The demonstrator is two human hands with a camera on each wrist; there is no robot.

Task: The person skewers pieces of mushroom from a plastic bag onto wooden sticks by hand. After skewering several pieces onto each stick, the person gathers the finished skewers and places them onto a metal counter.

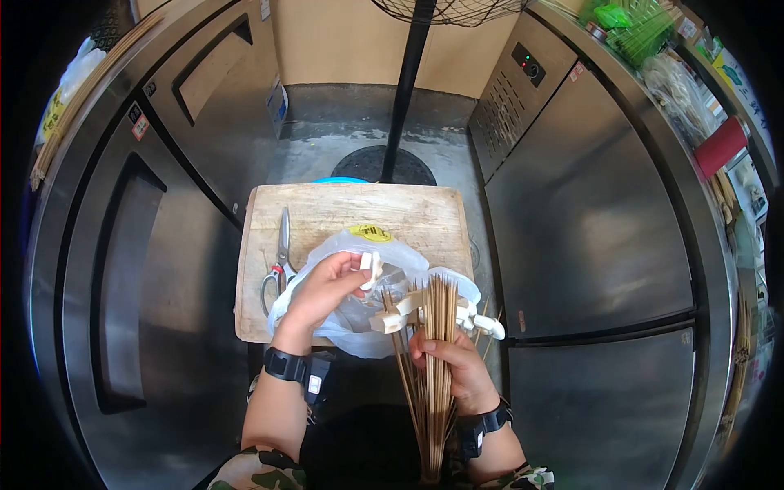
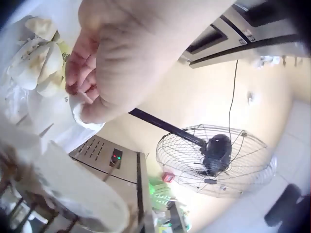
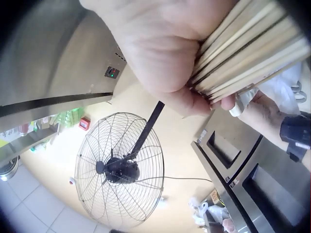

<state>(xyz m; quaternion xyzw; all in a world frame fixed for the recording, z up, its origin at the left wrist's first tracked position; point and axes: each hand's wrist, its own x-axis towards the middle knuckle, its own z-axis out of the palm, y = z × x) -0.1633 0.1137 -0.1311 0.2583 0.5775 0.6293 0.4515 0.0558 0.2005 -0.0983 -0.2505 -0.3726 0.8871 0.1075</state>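
My left hand (image 1: 314, 298) pinches a thick white slice (image 1: 369, 268), which looks like mushroom, between thumb and fingertips. It is above a translucent plastic bag (image 1: 355, 339) lying on a wooden board (image 1: 351, 204). More slices (image 2: 48, 68) show in the bag in the left wrist view. My right hand (image 1: 459, 371) grips a thick bundle of bamboo skewers (image 1: 439, 327), points up, with the thumb across the front. Around the tops of some skewers sit white slices (image 1: 388, 322), partly hidden behind the bundle. The bundle's lower end reaches down toward my body.
Scissors (image 1: 283, 249) lie at the board's left side. Steel cabinets stand on the left (image 1: 188, 245) and right (image 1: 596, 220). Behind the board is a fan on a black pole (image 1: 404, 98) with a round base. Skewers (image 1: 90, 98) and bags line the left cabinet top.
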